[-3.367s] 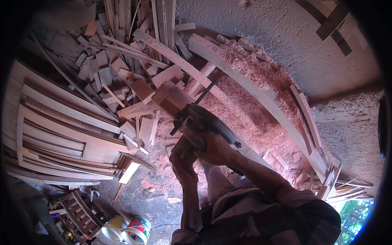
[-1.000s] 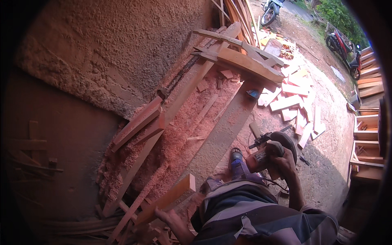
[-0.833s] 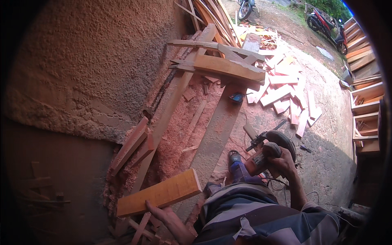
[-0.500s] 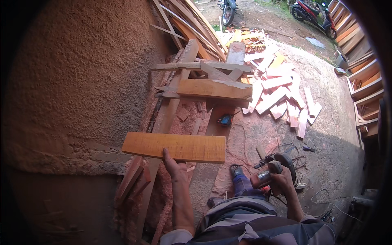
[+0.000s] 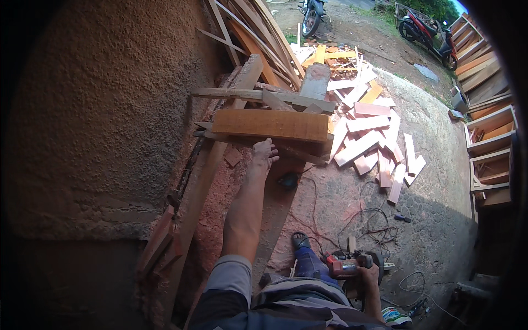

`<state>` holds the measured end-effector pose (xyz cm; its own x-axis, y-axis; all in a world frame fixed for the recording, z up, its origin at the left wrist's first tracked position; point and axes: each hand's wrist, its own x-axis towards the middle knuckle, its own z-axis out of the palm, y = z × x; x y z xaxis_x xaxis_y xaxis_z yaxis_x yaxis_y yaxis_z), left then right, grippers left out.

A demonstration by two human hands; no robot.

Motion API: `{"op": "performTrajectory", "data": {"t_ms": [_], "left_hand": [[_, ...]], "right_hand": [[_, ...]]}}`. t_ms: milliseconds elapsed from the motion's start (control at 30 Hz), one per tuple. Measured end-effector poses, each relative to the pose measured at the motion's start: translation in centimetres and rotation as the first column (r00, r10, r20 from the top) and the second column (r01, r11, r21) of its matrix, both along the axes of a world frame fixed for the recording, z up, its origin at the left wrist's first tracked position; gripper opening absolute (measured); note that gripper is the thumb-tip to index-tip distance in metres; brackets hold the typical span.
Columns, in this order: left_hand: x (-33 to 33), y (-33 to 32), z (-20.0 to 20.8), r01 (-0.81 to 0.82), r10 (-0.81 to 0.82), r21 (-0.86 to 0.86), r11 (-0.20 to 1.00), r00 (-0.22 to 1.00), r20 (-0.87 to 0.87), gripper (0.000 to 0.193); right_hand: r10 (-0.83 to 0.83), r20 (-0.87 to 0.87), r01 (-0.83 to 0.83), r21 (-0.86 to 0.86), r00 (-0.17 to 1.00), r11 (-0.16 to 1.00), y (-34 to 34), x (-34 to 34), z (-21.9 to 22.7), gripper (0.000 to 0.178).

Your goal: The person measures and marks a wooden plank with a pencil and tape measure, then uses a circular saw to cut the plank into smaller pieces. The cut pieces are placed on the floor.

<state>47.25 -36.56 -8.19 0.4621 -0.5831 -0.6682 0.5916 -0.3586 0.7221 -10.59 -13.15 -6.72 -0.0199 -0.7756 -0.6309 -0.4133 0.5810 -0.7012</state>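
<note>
An orange-brown board [image 5: 269, 125] lies across the rough wooden stand [image 5: 242, 94] in front of me. My left hand [image 5: 264, 152] is stretched out at the board's near edge, its fingers apart and not wrapped round the wood. Whether the fingertips still touch the board I cannot tell. Low beside my right leg, my right hand [image 5: 369, 276] grips a handheld power saw [image 5: 344, 268] with a red and metallic body and a dark round guard. Its blade is hidden from view.
Cut boards [image 5: 366, 137] lie heaped on the floor to the right of the stand. A blue tape measure [image 5: 288, 180] sits on the plank below the stand. Cords [image 5: 360, 220] tangle near my foot. A rough wall [image 5: 121, 110] rises at left; wooden frames [image 5: 489, 159] stand at right.
My left hand has carried the board forward onto the stand and loosened its grip. The saw, still in my right hand, has moved lower and a little left in view.
</note>
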Motion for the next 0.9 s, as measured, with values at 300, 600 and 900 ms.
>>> {"op": "performTrajectory", "data": {"t_ms": [300,600,900], "left_hand": [[0.5,26.9,-5.1,-0.69,0.686,-0.089,0.718,0.724,-0.077,0.036],[6.4,46.9,-1.7,-0.925,0.991,-0.376,0.047,-0.004,0.133,0.043],[18.1,53.9,-0.4,-0.982,0.998,-0.181,-0.052,-0.043,-0.054,0.071]], "right_hand": [[0.034,0.255,-0.068,0.124,0.966,0.99,-1.1,0.0,-5.3,0.033],[0.315,0.27,-0.344,0.066,0.91,0.937,-3.3,5.2,1.4,0.03],[0.488,0.179,-0.479,-0.093,0.854,0.873,-4.3,3.3,-2.6,0.021]]}}
